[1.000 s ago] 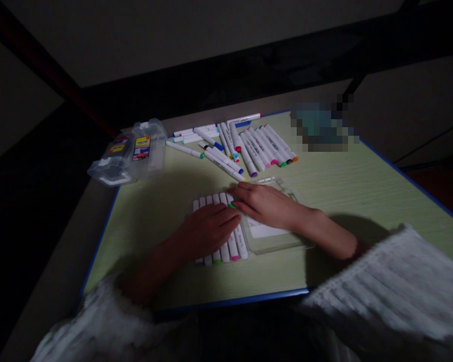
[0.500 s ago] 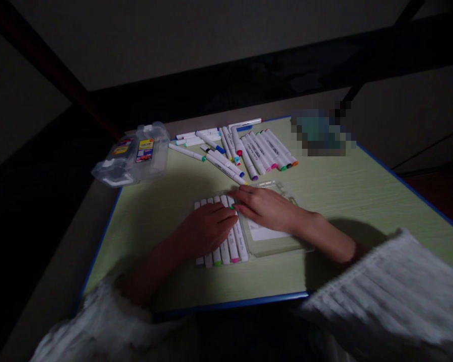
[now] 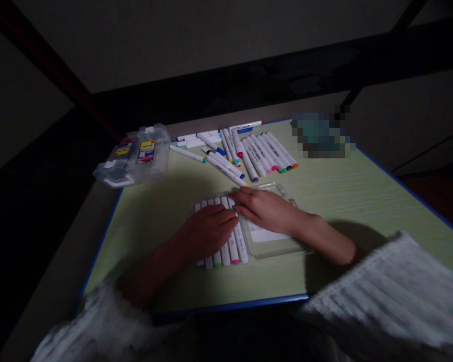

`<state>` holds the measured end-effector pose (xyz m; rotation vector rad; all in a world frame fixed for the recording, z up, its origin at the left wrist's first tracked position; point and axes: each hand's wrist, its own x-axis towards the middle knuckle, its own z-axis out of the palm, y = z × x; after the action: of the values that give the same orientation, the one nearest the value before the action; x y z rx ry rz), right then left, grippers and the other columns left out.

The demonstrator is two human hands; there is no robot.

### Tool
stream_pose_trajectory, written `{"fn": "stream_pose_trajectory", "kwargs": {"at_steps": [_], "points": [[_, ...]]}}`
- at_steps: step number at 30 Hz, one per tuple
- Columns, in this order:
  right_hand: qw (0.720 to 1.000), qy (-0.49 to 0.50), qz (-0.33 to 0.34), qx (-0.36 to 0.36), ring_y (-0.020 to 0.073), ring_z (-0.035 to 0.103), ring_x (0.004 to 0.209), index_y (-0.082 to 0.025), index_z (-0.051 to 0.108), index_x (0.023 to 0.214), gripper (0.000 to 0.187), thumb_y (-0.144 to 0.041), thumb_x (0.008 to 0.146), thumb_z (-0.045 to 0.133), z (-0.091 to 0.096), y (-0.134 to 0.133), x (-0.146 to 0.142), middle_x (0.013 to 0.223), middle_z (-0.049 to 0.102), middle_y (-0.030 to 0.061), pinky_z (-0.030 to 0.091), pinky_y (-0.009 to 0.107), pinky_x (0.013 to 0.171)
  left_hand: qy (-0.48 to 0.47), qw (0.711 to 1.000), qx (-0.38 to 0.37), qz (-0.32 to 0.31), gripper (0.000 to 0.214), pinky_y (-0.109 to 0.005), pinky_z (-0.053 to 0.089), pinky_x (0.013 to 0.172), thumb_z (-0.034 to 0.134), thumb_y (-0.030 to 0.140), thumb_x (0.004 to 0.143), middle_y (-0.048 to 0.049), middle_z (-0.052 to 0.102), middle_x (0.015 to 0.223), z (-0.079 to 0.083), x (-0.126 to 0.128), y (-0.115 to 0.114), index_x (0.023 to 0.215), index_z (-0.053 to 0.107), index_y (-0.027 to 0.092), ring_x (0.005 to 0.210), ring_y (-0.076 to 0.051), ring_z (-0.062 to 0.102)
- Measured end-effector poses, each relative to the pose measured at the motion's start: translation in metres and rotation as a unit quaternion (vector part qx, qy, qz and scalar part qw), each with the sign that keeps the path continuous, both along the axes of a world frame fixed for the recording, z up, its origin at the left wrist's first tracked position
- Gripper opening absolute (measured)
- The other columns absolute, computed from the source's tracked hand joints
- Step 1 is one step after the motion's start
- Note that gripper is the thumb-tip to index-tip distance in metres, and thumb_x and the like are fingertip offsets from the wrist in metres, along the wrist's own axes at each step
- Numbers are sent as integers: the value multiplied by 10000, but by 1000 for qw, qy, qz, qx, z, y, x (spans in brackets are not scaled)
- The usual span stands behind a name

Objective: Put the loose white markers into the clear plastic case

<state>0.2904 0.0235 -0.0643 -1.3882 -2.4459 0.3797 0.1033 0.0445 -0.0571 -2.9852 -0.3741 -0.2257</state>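
Observation:
Several white markers lie side by side in the left half of an open clear plastic case. My left hand rests over that row with its fingers bent and close together, gripping a marker near its upper end. From the other side, my right hand reaches across the case's right half, its fingertips closed at the same marker. A bit of a green marker end shows between the two hands. The fingers cover most of what they hold.
Loose markers are scattered beyond the hands, with a neat row of markers to their right. A clear carrying case stands at the table's back left. Something blurred out sits at the back right. Blue edging borders the table.
Both hands stay at the markers in nearly the same pose. The whole view has shifted very slightly; nothing else has visibly moved.

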Motion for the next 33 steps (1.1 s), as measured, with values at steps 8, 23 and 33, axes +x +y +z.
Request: {"fn": "stream_pose_trajectory", "kwargs": {"at_steps": [8,23,33], "points": [[1000,-7,4,-2,180,547,842,-113,525,1060,268,-224,894,346,-1,1,0,968,555,100,409,295,713,5,1000,0,2,226,-307,452,795,335,163,871,-76,612,904,-2,-1,0,892,560,144,857,-155,547],[1000,-14,-2,5,184,555,840,-110,521,1104,293,-222,899,343,0,0,-1,979,565,106,416,300,717,3,1000,5,7,223,-309,457,775,340,157,868,-76,611,887,-1,0,0,865,562,139,839,-160,546],[1000,-18,-3,7,179,554,820,-102,525,1096,294,-222,900,343,1,-1,-1,965,561,108,412,297,700,10,1000,5,1,198,-321,471,752,363,148,852,-82,603,884,0,1,-2,873,558,120,837,-179,543]]}}
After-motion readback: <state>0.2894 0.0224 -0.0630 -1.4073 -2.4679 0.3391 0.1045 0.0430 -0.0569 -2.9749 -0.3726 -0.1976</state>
